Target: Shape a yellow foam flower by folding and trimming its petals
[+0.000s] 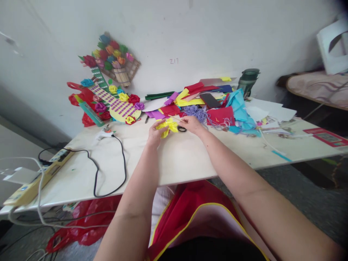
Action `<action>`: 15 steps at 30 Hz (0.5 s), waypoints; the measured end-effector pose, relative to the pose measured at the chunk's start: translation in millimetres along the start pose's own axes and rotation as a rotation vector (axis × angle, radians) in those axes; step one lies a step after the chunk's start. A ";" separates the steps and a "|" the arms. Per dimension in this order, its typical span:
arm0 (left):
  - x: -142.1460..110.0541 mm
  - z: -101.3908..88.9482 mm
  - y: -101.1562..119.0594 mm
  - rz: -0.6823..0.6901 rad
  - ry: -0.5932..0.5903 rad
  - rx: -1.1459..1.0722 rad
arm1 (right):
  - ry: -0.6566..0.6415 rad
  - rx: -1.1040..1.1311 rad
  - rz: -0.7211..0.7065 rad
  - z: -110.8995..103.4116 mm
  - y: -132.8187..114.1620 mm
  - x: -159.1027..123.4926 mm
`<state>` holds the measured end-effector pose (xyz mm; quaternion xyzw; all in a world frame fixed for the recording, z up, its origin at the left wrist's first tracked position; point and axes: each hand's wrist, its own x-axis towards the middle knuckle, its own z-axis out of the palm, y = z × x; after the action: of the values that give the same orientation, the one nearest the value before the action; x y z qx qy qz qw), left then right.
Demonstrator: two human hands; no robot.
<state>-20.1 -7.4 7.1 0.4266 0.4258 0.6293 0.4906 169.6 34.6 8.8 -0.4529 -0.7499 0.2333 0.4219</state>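
Note:
Around a yellow paper flower, the fingers of my left hand are closed. My right hand is just to its right, pinching a thin light stick that points toward the petals; whether the tip touches them is too small to tell. The black handle loop of what looks like scissors shows on the table by my right fingers. Behind my hands lie purple yarn and a red sheet.
A white glue gun with a black cord is to the left, near a power strip. Paper flowers on purple-and-yellow woven strips and a green bottle stand behind. A phone, turquoise paper and dark tumbler are at the back right.

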 end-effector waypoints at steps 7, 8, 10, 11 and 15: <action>-2.3 3.7 -1.3 0.041 -0.044 -0.050 | -0.055 0.112 0.109 0.2 4.1 3.0; -3.4 4.7 -1.3 0.047 -0.055 -0.061 | -0.057 0.130 0.114 0.0 3.9 2.9; -5.3 6.7 -1.2 0.048 -0.065 -0.070 | -0.054 0.164 0.127 -0.1 3.2 2.9; -6.0 7.6 -1.3 0.045 -0.066 -0.066 | -0.054 0.177 0.138 0.1 3.0 3.0; -7.8 10.7 -1.4 0.015 -0.057 -0.011 | -0.023 0.169 0.156 2.0 3.2 5.0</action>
<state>-8.3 -13.6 7.7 0.4449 0.4048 0.6230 0.5001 168.3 40.5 7.4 -0.4701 -0.6948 0.3331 0.4305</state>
